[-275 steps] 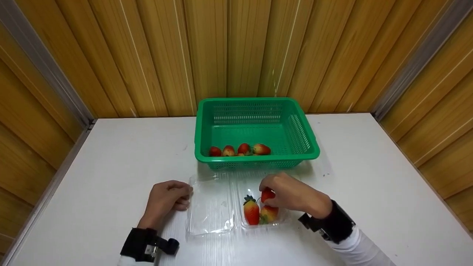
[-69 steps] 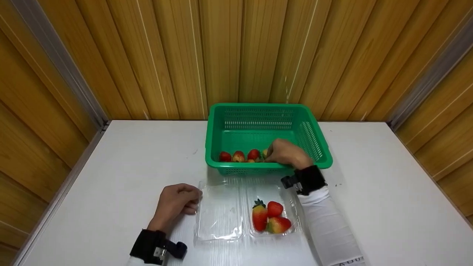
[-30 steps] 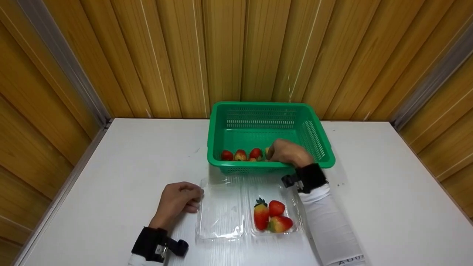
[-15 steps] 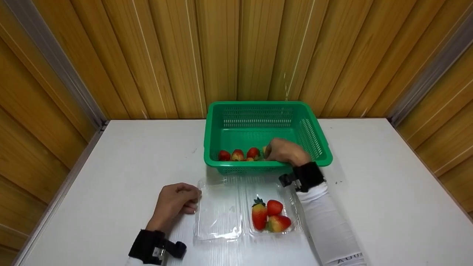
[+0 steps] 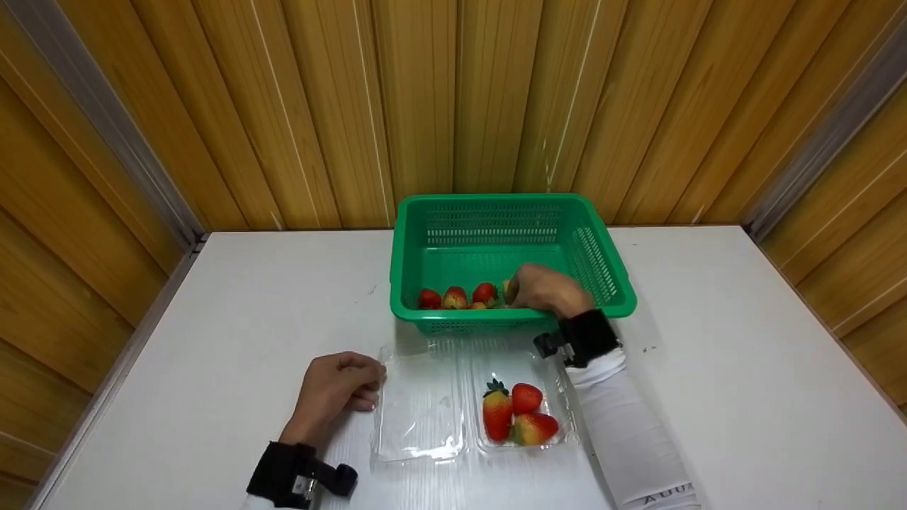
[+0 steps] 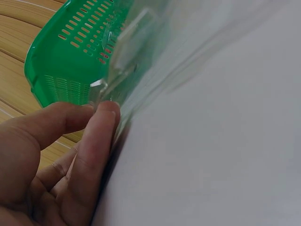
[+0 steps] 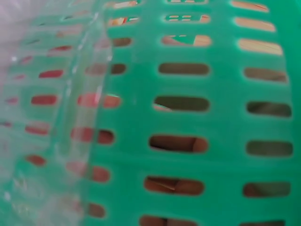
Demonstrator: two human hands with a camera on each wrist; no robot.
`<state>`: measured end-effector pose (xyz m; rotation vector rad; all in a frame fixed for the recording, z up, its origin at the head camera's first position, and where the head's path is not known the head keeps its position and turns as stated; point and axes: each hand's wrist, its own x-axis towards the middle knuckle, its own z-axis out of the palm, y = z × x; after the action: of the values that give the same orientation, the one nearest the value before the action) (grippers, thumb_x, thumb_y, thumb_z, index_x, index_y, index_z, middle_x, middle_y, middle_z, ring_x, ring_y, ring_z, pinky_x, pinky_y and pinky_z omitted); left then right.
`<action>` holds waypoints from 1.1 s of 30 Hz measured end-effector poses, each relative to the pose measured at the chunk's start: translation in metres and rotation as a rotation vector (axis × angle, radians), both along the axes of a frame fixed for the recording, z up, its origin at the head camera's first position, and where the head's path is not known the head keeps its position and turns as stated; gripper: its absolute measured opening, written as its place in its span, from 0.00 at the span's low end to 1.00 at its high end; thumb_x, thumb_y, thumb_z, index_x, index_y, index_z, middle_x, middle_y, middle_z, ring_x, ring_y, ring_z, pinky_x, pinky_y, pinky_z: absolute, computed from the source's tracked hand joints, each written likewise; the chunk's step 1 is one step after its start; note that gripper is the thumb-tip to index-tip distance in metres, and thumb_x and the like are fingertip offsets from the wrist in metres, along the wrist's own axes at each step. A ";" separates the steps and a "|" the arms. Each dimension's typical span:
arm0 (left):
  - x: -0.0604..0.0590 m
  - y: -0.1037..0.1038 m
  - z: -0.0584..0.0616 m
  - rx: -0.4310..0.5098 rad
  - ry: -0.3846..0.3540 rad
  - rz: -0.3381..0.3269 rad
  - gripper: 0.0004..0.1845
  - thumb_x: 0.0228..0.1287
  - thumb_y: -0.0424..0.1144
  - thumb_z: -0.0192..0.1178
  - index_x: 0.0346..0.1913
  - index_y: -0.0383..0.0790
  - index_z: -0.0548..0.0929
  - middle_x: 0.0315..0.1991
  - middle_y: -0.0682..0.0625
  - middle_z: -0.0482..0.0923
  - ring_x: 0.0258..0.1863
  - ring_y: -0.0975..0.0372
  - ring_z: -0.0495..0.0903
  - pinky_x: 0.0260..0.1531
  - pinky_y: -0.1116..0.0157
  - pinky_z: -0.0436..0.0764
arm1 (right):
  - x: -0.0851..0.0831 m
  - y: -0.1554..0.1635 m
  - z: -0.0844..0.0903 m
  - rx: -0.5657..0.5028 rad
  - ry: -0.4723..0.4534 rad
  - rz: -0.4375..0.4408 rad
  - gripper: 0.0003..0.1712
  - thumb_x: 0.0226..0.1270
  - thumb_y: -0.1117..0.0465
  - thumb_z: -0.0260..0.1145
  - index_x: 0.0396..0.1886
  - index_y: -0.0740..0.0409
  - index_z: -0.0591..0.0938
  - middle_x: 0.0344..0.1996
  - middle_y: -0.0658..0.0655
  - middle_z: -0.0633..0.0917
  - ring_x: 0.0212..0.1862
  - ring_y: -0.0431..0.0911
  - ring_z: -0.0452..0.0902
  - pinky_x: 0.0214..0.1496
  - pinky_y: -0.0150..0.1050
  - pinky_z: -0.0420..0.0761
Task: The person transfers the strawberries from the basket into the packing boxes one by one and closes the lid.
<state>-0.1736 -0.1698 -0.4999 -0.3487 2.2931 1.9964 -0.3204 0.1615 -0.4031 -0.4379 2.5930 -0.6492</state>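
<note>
My left hand (image 5: 336, 388) pinches the left edge of an open clear plastic clamshell (image 5: 419, 407); in the left wrist view the thumb and a finger (image 6: 96, 134) meet at its rim. Three strawberries (image 5: 498, 416) lie in the clamshell's right half, one with green leaves pointing away. My right hand (image 5: 547, 289) reaches over the near wall of a green basket (image 5: 599, 269), fingers curled at a pale strawberry (image 5: 506, 287) mostly covered by the hand. Its fingertips are hidden. In the right wrist view, the slotted basket wall (image 7: 225, 127) stands before the fingers.
Several red strawberries (image 5: 454, 298) lie along the basket's near side, left of my right hand. The white table (image 5: 283, 297) ends at a wood-patterned wall (image 5: 418, 106), with similar panels on both sides. The basket stands just beyond the clamshell.
Since the oldest frame, my right hand has let go of a strawberry in the clamshell and moved into the basket. It has stayed there lately. The left hand keeps its pinch.
</note>
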 end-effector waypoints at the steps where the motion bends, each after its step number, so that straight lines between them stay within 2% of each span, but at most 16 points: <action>1: 0.000 0.000 0.000 0.001 0.004 -0.003 0.11 0.65 0.33 0.71 0.45 0.28 0.89 0.30 0.42 0.86 0.23 0.56 0.86 0.25 0.61 0.90 | 0.000 0.000 0.000 0.001 -0.002 -0.003 0.07 0.63 0.69 0.69 0.26 0.55 0.86 0.23 0.48 0.75 0.28 0.42 0.66 0.25 0.33 0.64; 5: 0.000 0.000 -0.001 0.003 0.012 -0.012 0.11 0.66 0.33 0.71 0.46 0.28 0.89 0.31 0.42 0.86 0.23 0.56 0.86 0.25 0.61 0.90 | 0.000 0.000 0.000 0.005 -0.009 -0.012 0.08 0.61 0.69 0.68 0.25 0.55 0.83 0.21 0.48 0.71 0.27 0.42 0.64 0.25 0.33 0.62; 8: -0.001 0.000 -0.001 0.002 0.003 -0.010 0.11 0.66 0.33 0.71 0.46 0.29 0.89 0.31 0.42 0.86 0.22 0.57 0.86 0.25 0.62 0.90 | 0.000 0.000 0.000 0.009 -0.003 -0.018 0.02 0.63 0.66 0.70 0.31 0.58 0.88 0.24 0.48 0.76 0.29 0.43 0.68 0.26 0.33 0.67; 10: -0.002 0.000 0.000 0.003 -0.005 -0.008 0.11 0.66 0.33 0.71 0.46 0.29 0.89 0.31 0.42 0.86 0.22 0.57 0.86 0.25 0.62 0.90 | 0.001 0.000 0.000 0.015 0.001 -0.028 0.03 0.63 0.65 0.72 0.35 0.59 0.89 0.26 0.49 0.78 0.30 0.43 0.70 0.28 0.34 0.70; 15: -0.001 -0.001 0.000 0.006 -0.005 -0.011 0.11 0.66 0.33 0.70 0.45 0.28 0.89 0.30 0.42 0.86 0.23 0.56 0.86 0.25 0.61 0.91 | 0.002 0.001 0.001 0.014 0.004 -0.054 0.15 0.65 0.62 0.75 0.50 0.62 0.91 0.41 0.55 0.88 0.39 0.47 0.77 0.40 0.39 0.82; 19: 0.001 -0.001 0.002 0.008 -0.002 -0.020 0.11 0.65 0.33 0.70 0.45 0.28 0.89 0.30 0.41 0.86 0.24 0.56 0.86 0.26 0.61 0.91 | 0.002 0.002 0.001 0.010 0.007 -0.064 0.21 0.68 0.60 0.75 0.57 0.65 0.88 0.52 0.60 0.88 0.46 0.49 0.79 0.52 0.46 0.86; 21: 0.001 -0.001 0.003 0.009 -0.005 -0.022 0.11 0.65 0.33 0.71 0.45 0.28 0.89 0.31 0.41 0.86 0.24 0.57 0.86 0.26 0.61 0.91 | 0.002 0.003 0.002 0.000 0.009 -0.069 0.21 0.68 0.60 0.75 0.57 0.66 0.88 0.53 0.61 0.88 0.46 0.50 0.80 0.53 0.47 0.86; 26: 0.001 -0.001 0.003 0.014 -0.016 -0.015 0.11 0.65 0.34 0.71 0.45 0.28 0.89 0.31 0.41 0.86 0.24 0.56 0.87 0.26 0.61 0.91 | 0.005 0.006 0.006 -0.028 0.015 -0.079 0.20 0.64 0.60 0.77 0.54 0.64 0.90 0.48 0.58 0.89 0.44 0.50 0.79 0.47 0.43 0.85; 33: 0.000 -0.001 0.003 0.002 -0.017 -0.009 0.10 0.65 0.33 0.70 0.45 0.28 0.89 0.30 0.42 0.87 0.22 0.56 0.86 0.25 0.61 0.91 | 0.011 0.014 0.015 -0.054 0.089 -0.082 0.17 0.61 0.61 0.76 0.49 0.63 0.91 0.44 0.57 0.88 0.43 0.50 0.79 0.43 0.42 0.83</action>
<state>-0.1735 -0.1707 -0.4972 -0.3538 2.2780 1.9836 -0.3090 0.1757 -0.3883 -0.3873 2.6943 -0.7455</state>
